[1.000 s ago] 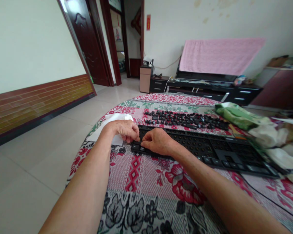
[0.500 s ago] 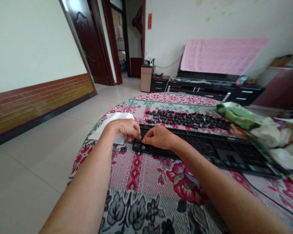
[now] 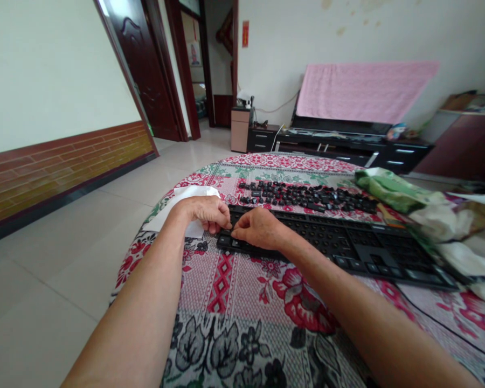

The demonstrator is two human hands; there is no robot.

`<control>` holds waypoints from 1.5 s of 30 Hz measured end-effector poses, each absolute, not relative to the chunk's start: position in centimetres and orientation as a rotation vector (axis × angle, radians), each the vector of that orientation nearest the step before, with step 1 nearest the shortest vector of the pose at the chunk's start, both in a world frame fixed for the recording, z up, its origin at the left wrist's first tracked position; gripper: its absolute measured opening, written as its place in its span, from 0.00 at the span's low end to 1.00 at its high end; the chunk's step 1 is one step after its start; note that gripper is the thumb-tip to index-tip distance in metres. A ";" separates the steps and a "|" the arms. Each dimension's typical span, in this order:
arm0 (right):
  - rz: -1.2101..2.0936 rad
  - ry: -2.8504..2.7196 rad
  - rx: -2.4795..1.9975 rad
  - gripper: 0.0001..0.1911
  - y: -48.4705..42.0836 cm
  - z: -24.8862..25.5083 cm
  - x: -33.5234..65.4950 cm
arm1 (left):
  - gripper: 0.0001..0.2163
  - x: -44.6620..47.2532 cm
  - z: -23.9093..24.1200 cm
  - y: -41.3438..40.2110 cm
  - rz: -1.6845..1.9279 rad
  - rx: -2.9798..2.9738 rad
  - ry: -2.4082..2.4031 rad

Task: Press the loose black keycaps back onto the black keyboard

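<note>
A black keyboard (image 3: pixel 347 245) lies across a table covered by a floral cloth (image 3: pixel 242 302); most of its key sockets are bare. Loose black keycaps (image 3: pixel 307 196) lie in rows just behind it. Both hands meet at the keyboard's left end. My left hand (image 3: pixel 206 212) has its fingers curled, tips pinched at the keyboard's corner. My right hand (image 3: pixel 256 229) is closed too, fingertips pressed down on the left keys. What sits between the fingertips is too small to make out. A white paper sheet (image 3: pixel 186 202) lies under my left hand.
Crumpled green and white plastic bags (image 3: pixel 412 202) lie at the table's right. The table's left edge drops to a tiled floor (image 3: pixel 64 253). Behind stand a low black cabinet (image 3: pixel 347 145) with a pink towel (image 3: pixel 359 91) over it, and an open dark door (image 3: pixel 145 70).
Both hands stay at the keyboard's left end with only small finger shifts. The view moved slightly.
</note>
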State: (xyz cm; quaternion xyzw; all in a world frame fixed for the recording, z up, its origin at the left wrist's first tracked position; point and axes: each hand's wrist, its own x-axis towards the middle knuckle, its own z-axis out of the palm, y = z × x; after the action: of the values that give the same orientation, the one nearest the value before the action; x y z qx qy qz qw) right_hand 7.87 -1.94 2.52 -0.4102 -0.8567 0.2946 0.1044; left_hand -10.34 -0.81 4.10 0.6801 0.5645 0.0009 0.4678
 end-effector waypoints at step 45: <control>0.233 -2.373 -1.171 0.13 1.7 2.1 9.2 | 0.09 -8.7 0.0 5.1 0.676 2.004 1.932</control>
State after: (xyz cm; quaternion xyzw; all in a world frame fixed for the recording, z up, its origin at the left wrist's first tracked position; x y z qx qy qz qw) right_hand 9.19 1.65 2.07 -0.4278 -0.8672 0.0851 0.2403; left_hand -8.67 5.07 -0.05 0.6929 0.6680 0.2339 0.1379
